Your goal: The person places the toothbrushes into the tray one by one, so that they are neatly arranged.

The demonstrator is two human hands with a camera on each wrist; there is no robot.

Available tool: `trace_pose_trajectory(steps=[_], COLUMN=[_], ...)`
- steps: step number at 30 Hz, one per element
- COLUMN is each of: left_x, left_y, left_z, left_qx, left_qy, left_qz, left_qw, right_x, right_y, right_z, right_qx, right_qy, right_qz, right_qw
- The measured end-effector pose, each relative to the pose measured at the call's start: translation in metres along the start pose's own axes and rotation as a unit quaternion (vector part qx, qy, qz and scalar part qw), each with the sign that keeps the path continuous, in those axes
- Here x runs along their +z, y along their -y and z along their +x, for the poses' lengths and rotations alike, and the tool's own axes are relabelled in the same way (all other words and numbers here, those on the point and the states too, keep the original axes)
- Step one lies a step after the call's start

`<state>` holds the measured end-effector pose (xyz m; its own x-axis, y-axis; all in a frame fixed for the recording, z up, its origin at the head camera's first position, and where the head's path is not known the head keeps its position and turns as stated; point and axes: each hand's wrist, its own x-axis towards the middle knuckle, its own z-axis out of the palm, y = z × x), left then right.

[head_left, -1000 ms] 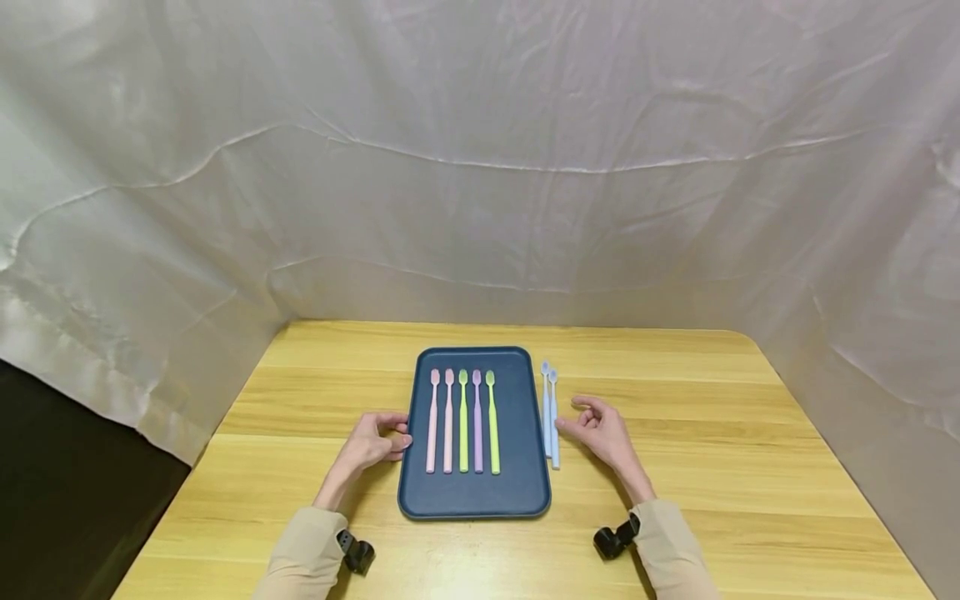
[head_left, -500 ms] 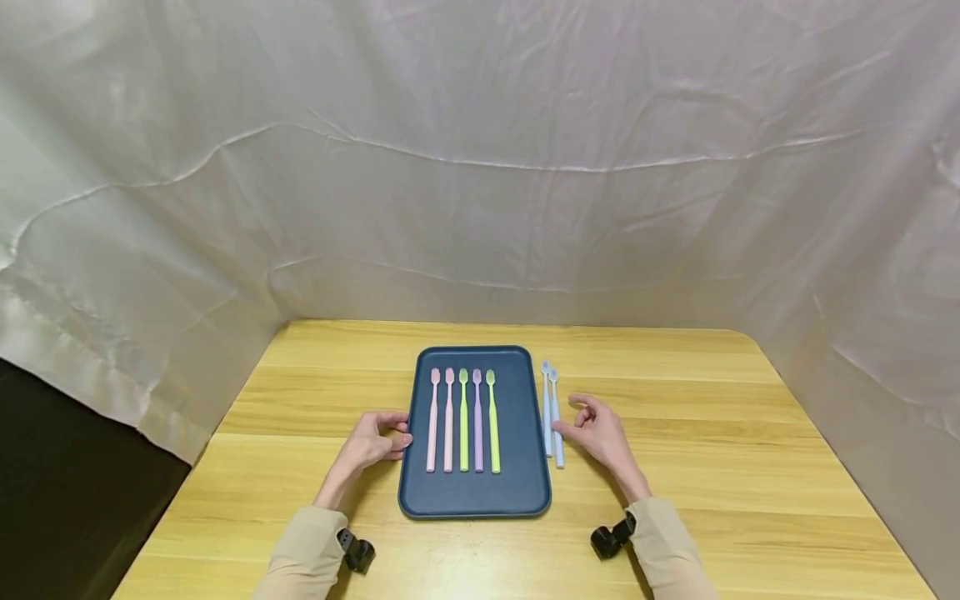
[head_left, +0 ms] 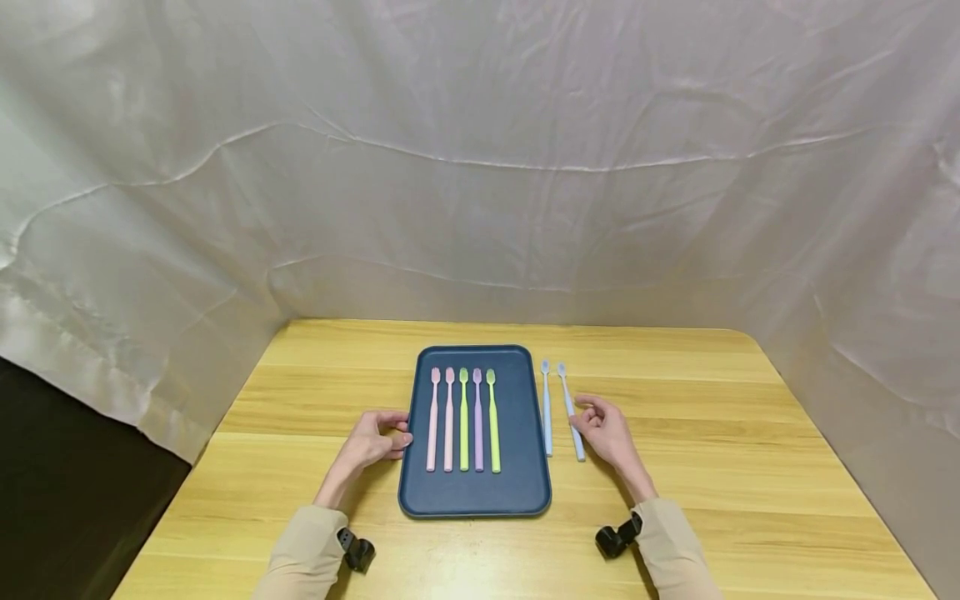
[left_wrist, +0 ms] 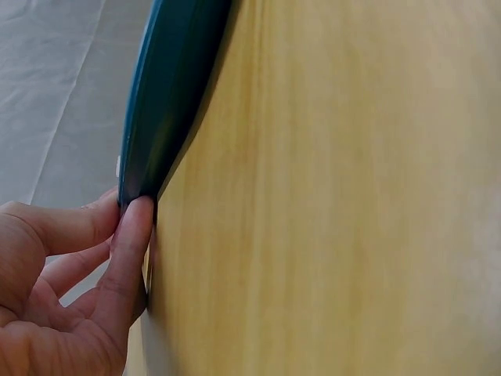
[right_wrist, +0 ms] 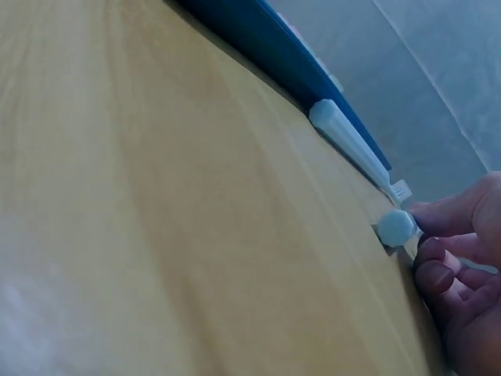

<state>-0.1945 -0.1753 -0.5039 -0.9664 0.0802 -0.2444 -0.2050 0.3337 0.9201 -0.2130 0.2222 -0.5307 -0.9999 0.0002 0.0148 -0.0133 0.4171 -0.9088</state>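
Observation:
A dark blue tray [head_left: 517,492] lies on the wooden table, carrying two pink toothbrushes [head_left: 448,433], two green toothbrushes [head_left: 463,429] and one purple toothbrush [head_left: 477,429] side by side. My left hand [head_left: 371,440] holds the tray's left rim, thumb on one face and a finger on the other in the left wrist view. One light blue toothbrush [head_left: 547,417] lies along the tray's right edge. Slanted beside it is a second light blue toothbrush [right_wrist: 397,229], pinched low on its handle by my right hand [head_left: 609,433]; fingers partly cover it.
The wooden table [head_left: 735,433] extends to both sides of the tray. A pale grey curtain [head_left: 495,208] hangs behind and at the sides of the table. Each wrist carries a small black camera [head_left: 611,542].
My right hand has drawn the nearer light blue toothbrush to the right, away from the other one, and it now lies slanted. The left hand and tray have not moved.

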Motion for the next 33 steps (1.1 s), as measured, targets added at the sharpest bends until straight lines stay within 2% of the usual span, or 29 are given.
trace_pose_trajectory(steps=[33], left_x=[0.0003], left_y=[0.0011], left_z=[0.0005], left_qx=[-0.001], left_qy=[-0.003], left_qz=[-0.001], left_qw=[1.0], right_x=[0.0037], right_y=[0.0017], right_z=[0.003], right_qx=[0.03], right_qy=[-0.053], right_qz=[-0.081], right_qw=[0.9948])
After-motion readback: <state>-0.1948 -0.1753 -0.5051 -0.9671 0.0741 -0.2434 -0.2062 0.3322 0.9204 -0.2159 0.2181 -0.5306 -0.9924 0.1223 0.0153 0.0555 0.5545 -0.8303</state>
